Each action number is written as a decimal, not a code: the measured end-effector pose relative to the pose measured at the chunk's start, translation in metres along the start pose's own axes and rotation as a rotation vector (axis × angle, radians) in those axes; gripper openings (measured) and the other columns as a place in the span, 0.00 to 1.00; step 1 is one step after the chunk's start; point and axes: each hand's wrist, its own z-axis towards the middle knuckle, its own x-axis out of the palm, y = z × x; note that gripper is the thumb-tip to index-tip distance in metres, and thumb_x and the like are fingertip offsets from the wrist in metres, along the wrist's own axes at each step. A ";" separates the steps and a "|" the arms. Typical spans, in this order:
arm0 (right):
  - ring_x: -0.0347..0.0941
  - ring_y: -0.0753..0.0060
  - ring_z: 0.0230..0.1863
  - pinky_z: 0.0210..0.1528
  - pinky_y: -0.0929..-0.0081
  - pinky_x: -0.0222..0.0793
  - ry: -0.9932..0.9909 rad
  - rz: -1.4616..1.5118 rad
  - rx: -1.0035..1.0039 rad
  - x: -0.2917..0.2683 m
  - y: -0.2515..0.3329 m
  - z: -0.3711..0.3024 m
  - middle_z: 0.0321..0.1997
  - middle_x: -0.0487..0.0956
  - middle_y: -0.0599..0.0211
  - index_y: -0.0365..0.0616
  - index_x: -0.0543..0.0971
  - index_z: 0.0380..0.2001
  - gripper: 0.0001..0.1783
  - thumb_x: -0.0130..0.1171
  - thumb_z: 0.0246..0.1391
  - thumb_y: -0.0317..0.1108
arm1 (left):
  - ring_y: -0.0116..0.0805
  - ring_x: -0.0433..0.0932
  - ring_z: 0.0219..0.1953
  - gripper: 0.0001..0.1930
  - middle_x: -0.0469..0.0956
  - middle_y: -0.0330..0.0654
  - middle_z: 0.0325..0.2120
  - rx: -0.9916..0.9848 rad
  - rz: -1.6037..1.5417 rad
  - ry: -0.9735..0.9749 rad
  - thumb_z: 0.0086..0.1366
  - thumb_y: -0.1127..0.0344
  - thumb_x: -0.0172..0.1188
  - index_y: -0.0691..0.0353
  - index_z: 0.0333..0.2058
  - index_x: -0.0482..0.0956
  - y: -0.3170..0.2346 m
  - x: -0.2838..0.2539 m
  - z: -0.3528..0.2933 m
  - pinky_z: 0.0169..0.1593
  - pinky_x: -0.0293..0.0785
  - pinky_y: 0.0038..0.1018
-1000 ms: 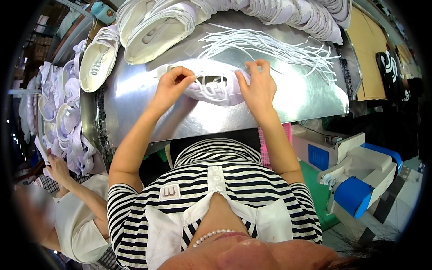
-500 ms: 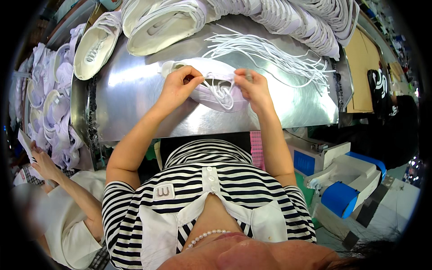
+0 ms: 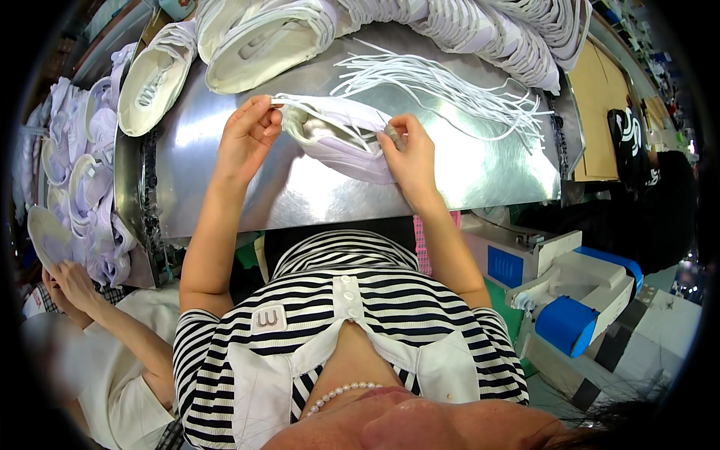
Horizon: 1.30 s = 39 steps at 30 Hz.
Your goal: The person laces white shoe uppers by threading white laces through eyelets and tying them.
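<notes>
A pale lilac-white shoe upper (image 3: 341, 155) rests on the metal tabletop in front of me, its opening toward my left. My left hand (image 3: 249, 135) pinches a white shoelace (image 3: 307, 102) near the upper's left end and draws it out from the eyelet area. At the other end my right hand (image 3: 409, 154) has its fingers closed on the upper, with thumb and forefinger by the lace holes. A band is wrapped round one right finger. Whether those fingers also hold lace cannot be made out.
Loose white laces (image 3: 442, 90) lie on the metal table (image 3: 217, 176) beyond the upper. Stacked shoe uppers (image 3: 480, 37) line its far edge, and a laced one (image 3: 157, 79) stands at far left. A co-worker's hands (image 3: 71, 289) hold a pale piece at left. A white-and-blue machine (image 3: 562, 300) stands at right.
My left hand has moved left, pulling the lace out long from the bunched loops over the upper. My right hand has come down slightly onto the upper's right end.
</notes>
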 end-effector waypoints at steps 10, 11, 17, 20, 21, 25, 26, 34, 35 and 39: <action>0.74 0.81 0.25 0.29 0.80 0.68 0.119 0.436 0.386 -0.012 -0.002 0.004 0.26 0.80 0.63 0.35 0.76 0.47 0.15 0.60 0.59 0.32 | 0.26 0.73 0.32 0.10 0.76 0.45 0.37 -0.035 -0.432 -0.074 0.69 0.76 0.53 0.75 0.46 0.70 -0.005 -0.013 0.003 0.32 0.71 0.19; 0.76 0.80 0.27 0.32 0.80 0.70 0.091 0.402 0.365 -0.009 -0.002 0.001 0.25 0.81 0.61 0.35 0.76 0.47 0.15 0.59 0.60 0.33 | 0.26 0.73 0.32 0.12 0.74 0.46 0.37 0.009 -0.512 -0.066 0.69 0.78 0.52 0.77 0.48 0.67 -0.013 -0.021 0.005 0.33 0.72 0.20; 0.79 0.49 0.38 0.42 0.61 0.73 -0.057 0.023 0.192 0.007 -0.023 -0.007 0.38 0.82 0.48 0.37 0.72 0.48 0.14 0.52 0.64 0.34 | 0.35 0.72 0.33 0.11 0.72 0.50 0.35 0.286 -0.787 -0.061 0.61 0.86 0.48 0.75 0.43 0.68 -0.095 -0.107 0.018 0.36 0.75 0.24; 0.76 0.38 0.44 0.47 0.54 0.71 -0.032 0.060 0.212 0.009 -0.018 -0.006 0.44 0.80 0.45 0.37 0.72 0.48 0.15 0.52 0.64 0.35 | 0.35 0.71 0.32 0.09 0.70 0.48 0.33 0.452 -0.771 -0.178 0.61 0.88 0.47 0.72 0.39 0.66 -0.172 -0.181 0.005 0.35 0.73 0.25; 0.76 0.38 0.44 0.46 0.54 0.71 -0.034 0.063 0.206 0.009 -0.017 -0.007 0.44 0.80 0.45 0.37 0.71 0.48 0.15 0.52 0.64 0.35 | 0.36 0.72 0.32 0.09 0.71 0.48 0.33 0.477 -0.762 -0.212 0.62 0.87 0.47 0.73 0.41 0.66 -0.192 -0.203 0.003 0.35 0.73 0.25; 0.72 0.62 0.26 0.31 0.66 0.67 -0.106 0.022 0.066 0.017 -0.027 -0.009 0.27 0.77 0.58 0.38 0.72 0.47 0.12 0.52 0.65 0.34 | 0.35 0.73 0.33 0.09 0.72 0.49 0.34 0.528 -0.667 -0.259 0.65 0.86 0.46 0.75 0.44 0.68 -0.225 -0.221 -0.001 0.36 0.74 0.24; 0.71 0.74 0.18 0.23 0.73 0.66 -0.148 -0.009 0.007 0.020 -0.032 -0.008 0.19 0.75 0.64 0.38 0.73 0.46 0.11 0.52 0.65 0.34 | 0.34 0.73 0.32 0.08 0.73 0.48 0.34 0.473 -0.589 -0.235 0.66 0.85 0.46 0.75 0.43 0.69 -0.208 -0.200 0.006 0.37 0.74 0.24; 0.67 0.86 0.24 0.23 0.87 0.58 0.156 1.052 0.377 -0.048 -0.028 0.006 0.30 0.74 0.74 0.43 0.75 0.44 0.10 0.58 0.62 0.35 | 0.31 0.77 0.39 0.05 0.75 0.45 0.47 0.254 1.228 0.686 0.60 0.71 0.64 0.66 0.32 0.79 -0.017 0.119 -0.012 0.45 0.72 0.27; 0.66 0.87 0.25 0.24 0.88 0.57 0.156 0.956 0.348 -0.058 -0.031 0.003 0.30 0.75 0.73 0.43 0.76 0.43 0.10 0.59 0.62 0.34 | 0.31 0.77 0.40 0.05 0.74 0.45 0.47 0.200 1.287 0.576 0.58 0.72 0.65 0.66 0.31 0.78 -0.012 0.122 -0.006 0.47 0.71 0.27; 0.66 0.91 0.28 0.29 0.91 0.58 0.209 0.639 0.088 -0.052 -0.007 -0.020 0.33 0.76 0.78 0.43 0.80 0.40 0.09 0.63 0.58 0.32 | 0.35 0.76 0.41 0.02 0.74 0.43 0.47 0.360 1.378 0.627 0.60 0.75 0.62 0.65 0.32 0.77 0.017 0.123 0.008 0.46 0.71 0.29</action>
